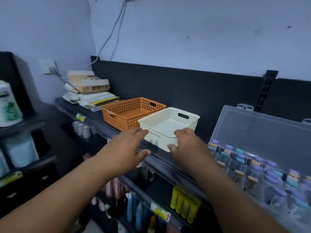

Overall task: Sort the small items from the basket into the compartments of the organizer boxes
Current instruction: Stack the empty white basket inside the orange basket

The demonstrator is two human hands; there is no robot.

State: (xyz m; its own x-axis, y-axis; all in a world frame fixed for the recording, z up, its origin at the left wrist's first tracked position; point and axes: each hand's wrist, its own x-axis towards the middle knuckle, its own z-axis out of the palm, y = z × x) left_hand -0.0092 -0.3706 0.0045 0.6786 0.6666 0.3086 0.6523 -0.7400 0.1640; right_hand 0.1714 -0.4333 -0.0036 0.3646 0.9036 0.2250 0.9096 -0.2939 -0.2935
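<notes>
A dark shelf [202, 133] is run along a pale bluish wall [185, 31] and backed by a black panel [168, 84]. The fingers of the right hand [186, 143] are curled over the near rim of the white basket [159, 140], with the thumb pressed against its outer wall, so the basket is gripped there. The fingers of the left hand [129, 143] are held fairly straight, their tips laid at the basket's near left corner and the thumb spread apart below; nothing is clasped by them. The white basket is set on the shelf close to its front edge. Just behind it to the left an orange basket [124, 115] is seen, touching or almost touching it. To the right an organizer box [235, 175] is stood with its clear lid [260, 132] raised, and small items [271, 175] with coloured caps are held in its compartments. Papers and cartons [89, 91] are piled at the shelf's far left end. Bottles [185, 204] are lined up on the shelf below.
</notes>
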